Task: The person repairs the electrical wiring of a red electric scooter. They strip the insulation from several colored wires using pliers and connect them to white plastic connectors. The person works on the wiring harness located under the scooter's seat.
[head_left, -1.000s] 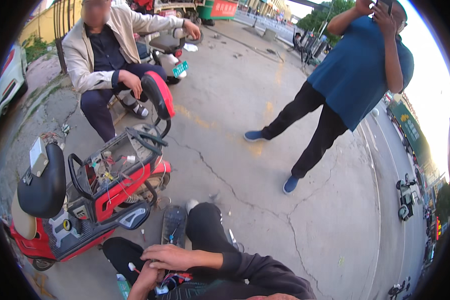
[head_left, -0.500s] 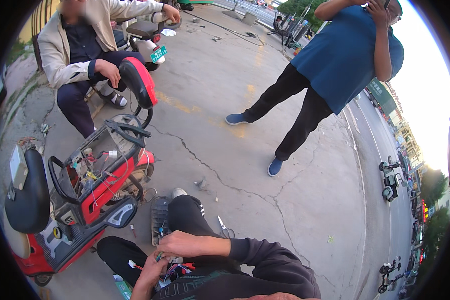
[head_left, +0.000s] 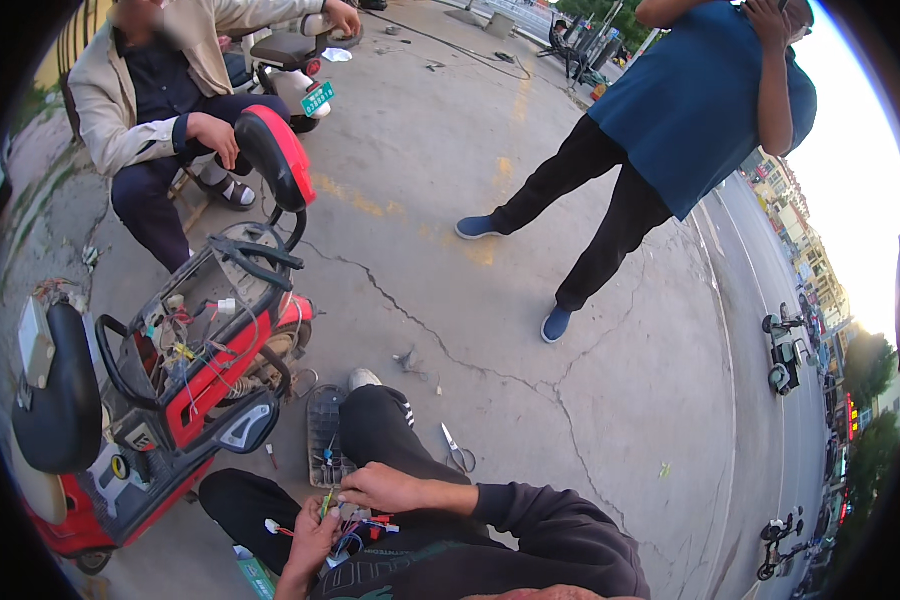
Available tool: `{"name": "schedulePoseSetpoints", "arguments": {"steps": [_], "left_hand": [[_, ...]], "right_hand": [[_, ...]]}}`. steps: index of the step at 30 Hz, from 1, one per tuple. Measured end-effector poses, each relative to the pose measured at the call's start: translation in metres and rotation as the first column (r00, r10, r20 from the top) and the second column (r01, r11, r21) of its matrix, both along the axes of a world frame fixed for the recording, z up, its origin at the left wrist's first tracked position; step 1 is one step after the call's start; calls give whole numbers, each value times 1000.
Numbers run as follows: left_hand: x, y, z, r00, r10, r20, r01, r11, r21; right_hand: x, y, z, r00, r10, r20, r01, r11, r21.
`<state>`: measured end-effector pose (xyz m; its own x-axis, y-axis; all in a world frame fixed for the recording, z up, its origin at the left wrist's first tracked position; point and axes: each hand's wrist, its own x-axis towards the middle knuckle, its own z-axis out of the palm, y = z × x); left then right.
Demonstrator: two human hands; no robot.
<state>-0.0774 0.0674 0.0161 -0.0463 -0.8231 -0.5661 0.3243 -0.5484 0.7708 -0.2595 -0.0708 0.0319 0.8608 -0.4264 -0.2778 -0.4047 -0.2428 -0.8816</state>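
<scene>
Low in the picture, over my lap, both hands work close together on a bundle of coloured wires (head_left: 352,540) with red and white plugs. My left hand (head_left: 313,532) is closed on a yellow-green wire (head_left: 327,500) whose end sticks up past the fingers. Just to its right, my right hand (head_left: 384,487) has its fingertips pinched together above the bundle; what lies between them is too small to make out. A white plug (head_left: 273,526) on thin leads sticks out left of my left hand. Scissors (head_left: 457,448) lie on the ground beyond my right forearm.
A red electric scooter (head_left: 185,400) stands at left, seat flipped up, wiring exposed. A dark plastic panel (head_left: 322,425) lies by my foot. One person (head_left: 160,120) sits behind the scooter; another in blue (head_left: 690,120) stands ahead. A green box (head_left: 255,575) is beside my left arm.
My hands have drawn slightly apart, the right one moving rightward. More of the yellow-green wire now shows between them. The standing person appears shifted slightly right as the view moves.
</scene>
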Motion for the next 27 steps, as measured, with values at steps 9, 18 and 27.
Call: {"name": "schedulePoseSetpoints", "arguments": {"steps": [9, 18, 27], "left_hand": [[-8, 2, -8, 991, -24, 130, 31, 998, -56], [-10, 11, -14, 902, -140, 408, 233, 954, -187], [-14, 11, -19, 976, -84, 200, 120, 976, -180]], "right_hand": [[-19, 20, -1, 986, -76, 146, 91, 991, -102], [-15, 54, -2, 972, -234, -28, 236, 970, 52], [-32, 44, 7, 980, -190, 55, 190, 982, 2]]}}
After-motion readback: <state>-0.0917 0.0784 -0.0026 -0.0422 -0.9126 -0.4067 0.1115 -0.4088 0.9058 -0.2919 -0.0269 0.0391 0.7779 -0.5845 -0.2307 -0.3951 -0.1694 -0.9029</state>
